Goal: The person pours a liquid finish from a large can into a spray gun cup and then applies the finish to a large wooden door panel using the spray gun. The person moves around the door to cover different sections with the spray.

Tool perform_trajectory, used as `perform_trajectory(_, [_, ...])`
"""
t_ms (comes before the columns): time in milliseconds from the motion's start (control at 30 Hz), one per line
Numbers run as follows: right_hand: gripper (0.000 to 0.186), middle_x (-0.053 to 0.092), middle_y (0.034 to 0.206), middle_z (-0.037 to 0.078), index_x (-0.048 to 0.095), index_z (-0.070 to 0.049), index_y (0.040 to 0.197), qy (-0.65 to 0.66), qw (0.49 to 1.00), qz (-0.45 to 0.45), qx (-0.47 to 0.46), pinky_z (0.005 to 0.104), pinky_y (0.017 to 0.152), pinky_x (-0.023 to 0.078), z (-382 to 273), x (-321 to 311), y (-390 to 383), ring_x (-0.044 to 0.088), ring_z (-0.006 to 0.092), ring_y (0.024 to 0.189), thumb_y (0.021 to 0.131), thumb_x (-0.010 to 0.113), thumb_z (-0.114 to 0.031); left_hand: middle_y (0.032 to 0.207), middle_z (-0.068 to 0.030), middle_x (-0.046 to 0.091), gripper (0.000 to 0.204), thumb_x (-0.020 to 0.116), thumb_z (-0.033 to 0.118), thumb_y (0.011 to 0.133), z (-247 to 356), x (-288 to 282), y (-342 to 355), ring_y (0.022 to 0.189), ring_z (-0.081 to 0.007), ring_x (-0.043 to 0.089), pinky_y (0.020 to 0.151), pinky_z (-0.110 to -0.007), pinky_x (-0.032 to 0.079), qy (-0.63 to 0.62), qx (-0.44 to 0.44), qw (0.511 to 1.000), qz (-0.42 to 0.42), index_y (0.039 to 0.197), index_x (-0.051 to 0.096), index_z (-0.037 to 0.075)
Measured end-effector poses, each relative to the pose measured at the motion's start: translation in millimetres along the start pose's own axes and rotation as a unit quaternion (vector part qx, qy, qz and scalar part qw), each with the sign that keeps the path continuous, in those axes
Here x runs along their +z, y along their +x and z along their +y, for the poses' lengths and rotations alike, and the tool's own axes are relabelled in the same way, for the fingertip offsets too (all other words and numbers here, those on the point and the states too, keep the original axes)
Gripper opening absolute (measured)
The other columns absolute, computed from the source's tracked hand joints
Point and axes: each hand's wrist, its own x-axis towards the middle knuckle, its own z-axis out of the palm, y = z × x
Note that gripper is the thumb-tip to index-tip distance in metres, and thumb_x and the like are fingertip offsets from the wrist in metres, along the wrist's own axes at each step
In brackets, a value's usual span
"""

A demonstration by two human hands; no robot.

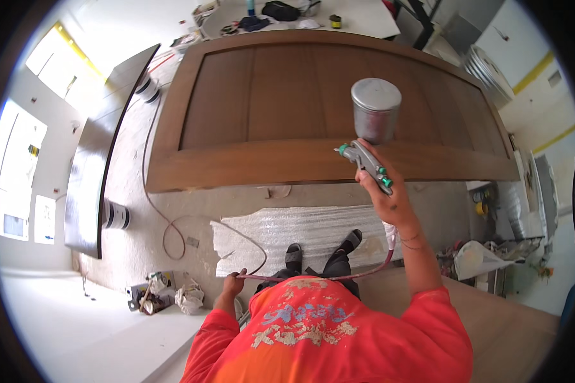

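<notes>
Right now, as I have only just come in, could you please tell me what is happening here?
A person grips a spray gun with a metal cup in the right hand, held at the near side of a large brown panel. The left hand holds a reddish hose that passes in front of the body. The sandals are on a pale sheet. At left, a second, darker panel lies over buckets.
</notes>
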Motion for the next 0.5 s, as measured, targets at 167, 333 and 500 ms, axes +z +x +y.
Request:
perform_trajectory(167, [0.051, 0.072, 0.127, 0.011, 0.055, -0.011, 0.152, 0.023, 0.992, -0.1, -0.077, 0.0287, 0.088, 0.052, -29.2, 72.4, 22.8, 0.066, 0.0135, 0.092, 0.101, 0.061, -0.011, 0.107, -0.0324, 0.072, 0.078, 0.056, 0.072, 0.096, -55.4, 27.8, -16.5, 0.112, -0.0457, 0.069, 0.093, -0.048, 0.054, -0.026, -0.032, 0.998, 0.05, 0.112, 0.075, -0.003])
perform_trajectory(333, [0.054, 0.07, 0.133, 0.017, 0.053, -0.015, 0.153, -0.003, 0.962, -0.207, -0.178, 0.0388, 0.093, 0.056, -38.0, 125.3, 31.4, 0.074, 0.0313, 0.107, 0.099, 0.063, -0.015, 0.107, -0.0325, 0.073, 0.083, 0.06, 0.069, 0.095, -53.8, 27.4, -39.2, 0.113, -0.045, 0.069, 0.093, -0.046, 0.055, -0.094, -0.051, 0.994, 0.027, 0.121, 0.071, -0.008])
perform_trajectory(500, [0.058, 0.07, 0.13, 0.017, 0.052, -0.019, 0.155, -0.028, 0.924, -0.306, -0.227, 0.0441, 0.093, 0.056, -48.9, 148.7, 18.8, 0.07, 0.038, 0.108, 0.098, 0.063, -0.019, 0.109, -0.0319, 0.073, 0.085, 0.058, 0.07, 0.096, -93.1, 57.2, -22.7, 0.115, -0.0446, 0.069, 0.094, -0.045, 0.055, -0.128, -0.057, 0.99, 0.032, 0.125, 0.069, -0.009])
